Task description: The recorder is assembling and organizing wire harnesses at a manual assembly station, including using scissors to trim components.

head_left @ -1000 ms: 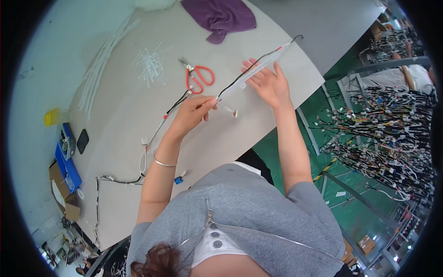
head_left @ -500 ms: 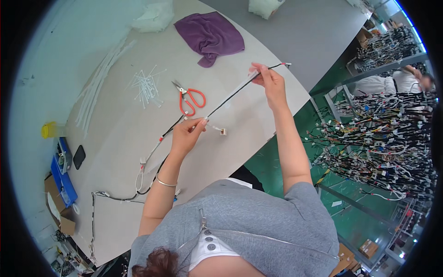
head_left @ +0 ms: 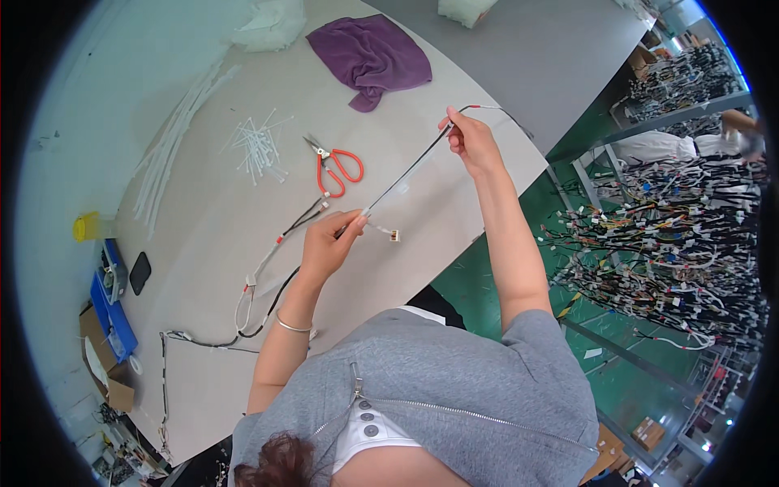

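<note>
Both hands up over the grey table point(head_left: 454, 65), a black cable point(head_left: 406, 174) stretched taut between them. Left hand point(head_left: 329, 243) pinches the cable's lower stretch between thumb and fingers, just beside a small white plug point(head_left: 393, 235). Right hand point(head_left: 469, 142) pinches the upper end. Orange-handled scissors point(head_left: 334, 166) lie near, white cable ties point(head_left: 258, 146) and a purple cloth point(head_left: 369, 53) farther off

person's wearing a grey short-sleeved top with a zip running across the chest, white layer with small buttons showing underneath. thin silver bangle point(head_left: 292, 325) on the left wrist. both forearms bare, dark reddish-brown hair.
</note>
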`<state>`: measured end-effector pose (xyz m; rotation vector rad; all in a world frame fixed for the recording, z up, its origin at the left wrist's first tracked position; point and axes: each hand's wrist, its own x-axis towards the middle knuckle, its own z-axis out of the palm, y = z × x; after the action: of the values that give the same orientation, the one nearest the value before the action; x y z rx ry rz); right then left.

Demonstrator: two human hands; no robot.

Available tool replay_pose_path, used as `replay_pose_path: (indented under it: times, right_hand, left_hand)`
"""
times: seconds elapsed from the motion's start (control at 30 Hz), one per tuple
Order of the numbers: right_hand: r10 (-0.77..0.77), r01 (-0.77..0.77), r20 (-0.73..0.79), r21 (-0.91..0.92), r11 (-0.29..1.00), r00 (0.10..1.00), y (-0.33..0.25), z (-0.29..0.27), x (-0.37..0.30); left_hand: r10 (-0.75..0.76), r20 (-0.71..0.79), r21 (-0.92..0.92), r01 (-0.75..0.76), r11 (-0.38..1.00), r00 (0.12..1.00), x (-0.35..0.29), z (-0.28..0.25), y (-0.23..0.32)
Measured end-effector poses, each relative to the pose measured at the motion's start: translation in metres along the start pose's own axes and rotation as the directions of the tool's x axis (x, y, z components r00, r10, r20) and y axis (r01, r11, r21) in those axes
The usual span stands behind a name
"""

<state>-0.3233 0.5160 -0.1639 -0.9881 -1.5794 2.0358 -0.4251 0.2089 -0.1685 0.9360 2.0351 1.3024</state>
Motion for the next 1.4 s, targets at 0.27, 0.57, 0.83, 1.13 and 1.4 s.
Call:
replay_pose_path:
  times: [0.27, 0.57, 0.83, 1.13, 1.4]
  right_hand:
    - [0.189, -0.105, -0.223, 0.341, 0.934, 0.956, 0.007, 0.005, -0.025]
    - [0.091, -0.123, 0.353, 0.069, 0.99, 0.931, 0.112, 0.147, -0.169]
    - [-0.025, -0.008, 0.174, 0.189, 0.982, 0.984, 0.124, 0.167, -0.155]
    - [-0.123, 0.095, 0.199, 0.143, 0.985, 0.972, 0.114, 0.184, -0.169]
    - [-0.141, 0.132, 0.105, 0.089, 0.987, 0.984, 0.095, 0.177, -0.18]
  left_hand:
    - [-0.199, 0.487, -0.268, 0.362, 0.893, 0.851, 0.014, -0.031, 0.01]
    - [-0.158, 0.397, -0.289, 0.287, 0.913, 0.904, 0.016, -0.019, 0.01]
    - [-0.225, 0.503, 0.032, 0.242, 0.97, 0.834, -0.03, -0.098, -0.036]
    - [-0.215, 0.464, -0.178, 0.329, 0.927, 0.86, -0.074, -0.092, -0.053]
    - [-0.122, 0.282, -0.097, 0.155, 0.983, 0.952, -0.136, -0.122, -0.087]
